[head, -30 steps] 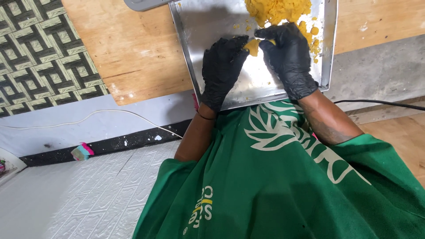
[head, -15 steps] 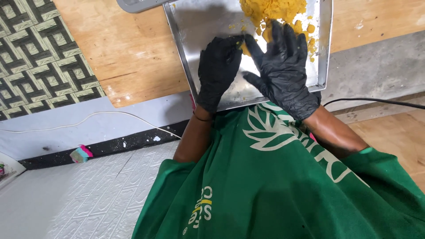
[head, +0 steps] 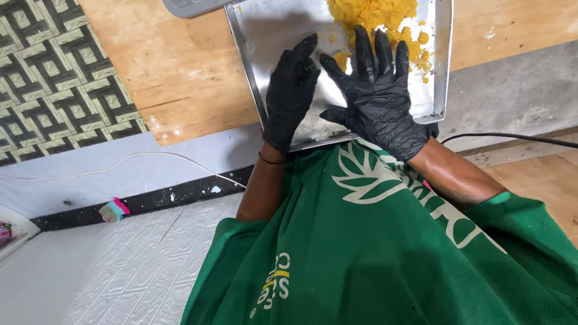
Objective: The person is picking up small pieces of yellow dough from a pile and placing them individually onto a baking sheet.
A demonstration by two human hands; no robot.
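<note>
Neither grip is closed on anything in the head view: both hands wear black gloves and lie flat and open over a shallow rectangular metal tray (head: pixel 265 48). The left hand (head: pixel 291 93) rests palm down on the bare left half of the tray, fingers held together and pointing toward the far edge, its wrist crossing the near rim. The right hand (head: pixel 379 99) lies just beside it, fingers spread wide, with the fingertips (head: pixel 362 37) touching the edge of a heap of crumbly yellow food (head: pixel 373 15) that fills the far right part of the tray. Small yellow crumbs (head: pixel 422 55) lie scattered along the right side of the tray, near the right hand's outer fingers. The two thumbs point toward each other with a narrow strip of bare metal between them.

The tray sits on a light brown wooden tabletop (head: pixel 174 72), and its near edge is partly hidden by the person's green printed shirt (head: pixel 373 253). Left of the tabletop lies a mat with a black and cream geometric pattern (head: pixel 57 78). A thin white cord (head: pixel 150 157) runs across the grey surface below it, and a black cable (head: pixel 512 137) runs off to the right.
</note>
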